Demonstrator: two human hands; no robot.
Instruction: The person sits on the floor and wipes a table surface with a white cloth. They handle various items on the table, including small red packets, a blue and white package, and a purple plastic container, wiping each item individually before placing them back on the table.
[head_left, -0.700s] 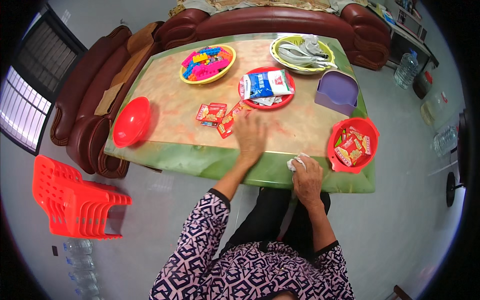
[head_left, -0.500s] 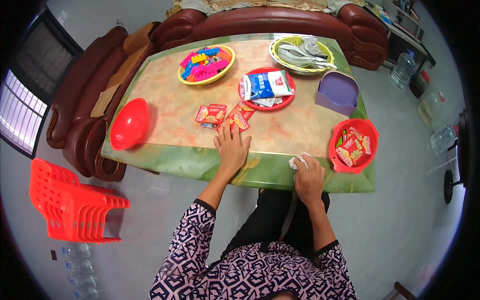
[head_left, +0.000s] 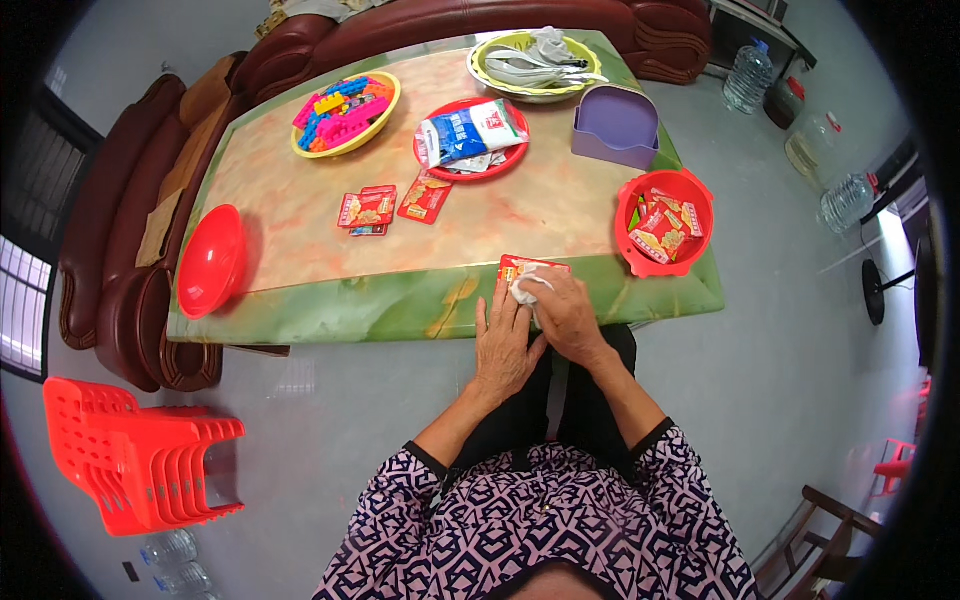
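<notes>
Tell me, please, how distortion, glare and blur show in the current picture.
Head view: the table's near edge bends and the picture's corners go black; head view: the window looks glaring, and a glint marks the left red bowl; head view: the left hand and right hand show little motion blur.

The floor [head_left: 340, 440] is smooth and grey; the wall [head_left: 165, 35] at upper left is pale grey. A barred window [head_left: 22, 310], bright with light, sits at the left edge. One dark red sofa [head_left: 110, 190] with tan covers stands left of the worktop [head_left: 300, 210]; a second, the far sofa [head_left: 480, 32], runs behind it. The worktop has a mottled tan surface and a green border. Stacked red plastic chairs [head_left: 140, 455] occupy the lower left. Clear bottles [head_left: 748, 78] stand at right.
</notes>
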